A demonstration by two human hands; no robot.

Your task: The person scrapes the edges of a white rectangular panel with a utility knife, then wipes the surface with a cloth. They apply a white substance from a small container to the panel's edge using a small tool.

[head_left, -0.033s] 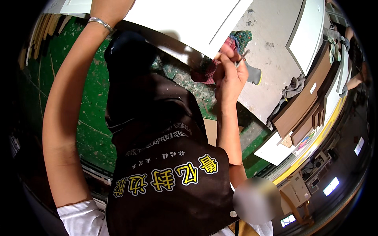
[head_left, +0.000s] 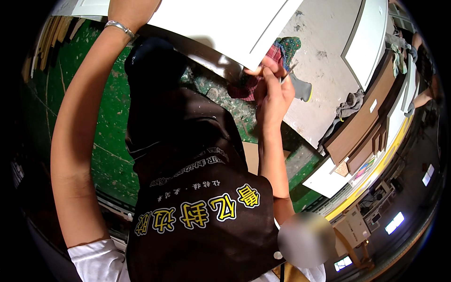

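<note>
Wooden strips: a stack of narrow wooden strips (head_left: 51,35) at the upper left of the frame, beside the green floor (head_left: 110,108), which is speckled with pale marks.
Left hand: the left hand (head_left: 134,11) is at the top edge, left of centre, partly cut off, with a metal bracelet (head_left: 120,28) round the wrist; it is at the near edge of the white panel, but its fingers are out of frame, so I cannot tell whether they grip.
White panel: the white panel (head_left: 216,23) fills the top centre, one corner pointing down toward the middle of the frame, a thin groove running near its right edge.
Apron: the dark apron (head_left: 202,249), with yellow lettering, covers the lower centre.
Right hand: the right hand (head_left: 276,94) is right of centre in the upper half, just by the panel's lower corner; thumb and fingers are pinched together on a thin dark tool (head_left: 290,71), which slants up to the right.
Cloths: a red plaid cloth (head_left: 249,92) and a green dotted cloth (head_left: 292,43) lie around that hand, with a grey glove (head_left: 303,87) to its right.
Upper right: a second white panel (head_left: 366,37) lies above brown boards (head_left: 359,117); another person's arm (head_left: 423,97) shows at the rim.
</note>
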